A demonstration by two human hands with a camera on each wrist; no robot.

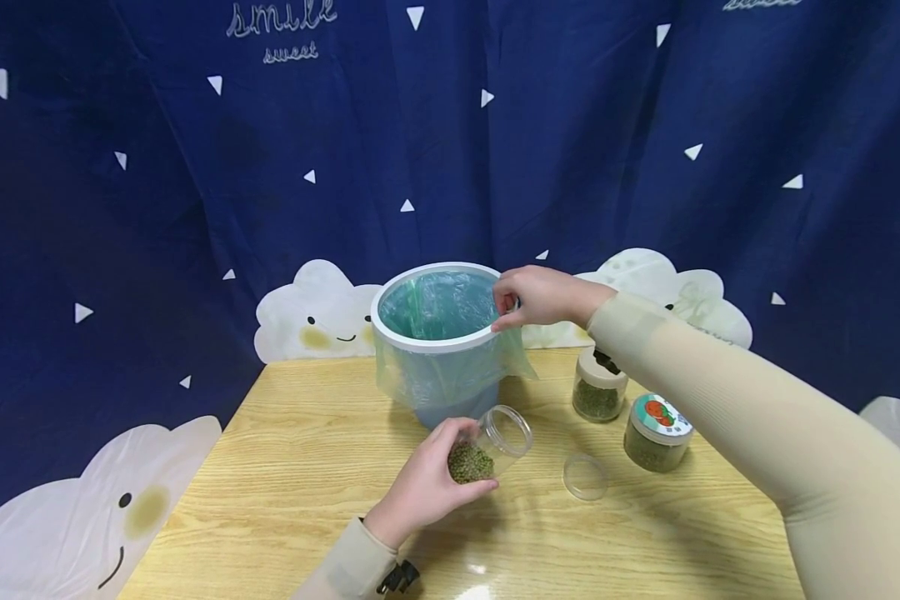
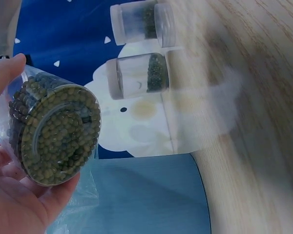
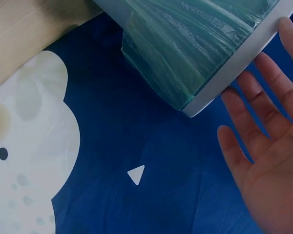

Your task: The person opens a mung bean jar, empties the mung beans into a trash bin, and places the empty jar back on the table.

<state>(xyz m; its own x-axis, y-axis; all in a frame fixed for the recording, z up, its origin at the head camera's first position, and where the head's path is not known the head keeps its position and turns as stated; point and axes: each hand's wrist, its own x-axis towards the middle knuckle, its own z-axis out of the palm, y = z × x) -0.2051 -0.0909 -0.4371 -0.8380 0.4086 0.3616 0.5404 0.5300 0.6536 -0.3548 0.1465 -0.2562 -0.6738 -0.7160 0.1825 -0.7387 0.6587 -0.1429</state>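
A clear plastic jar (image 1: pixel 507 433) with green beans (image 2: pixel 61 131) at its bottom lies in my left hand (image 1: pixel 427 483). My left hand grips it round the side, and its uncovered mouth tilts to the right. Behind it stands a blue trash bin (image 1: pixel 457 387) with a white rim (image 1: pixel 427 344), lined with a pale green plastic bag (image 1: pixel 446 300). At the bin's right side, my right hand (image 1: pixel 543 296) holds the rim, thumb outside and fingers over the edge. The right wrist view shows the fingertips partly hidden behind the rim.
To the right on the wooden table (image 1: pixel 285 467) stand two lidded jars, one with a plain pale lid (image 1: pixel 598 371), one with a printed lid (image 1: pixel 663 415). A clear round lid (image 1: pixel 585 477) lies in front of them. A blue curtain (image 1: pixel 307 125) hangs behind.
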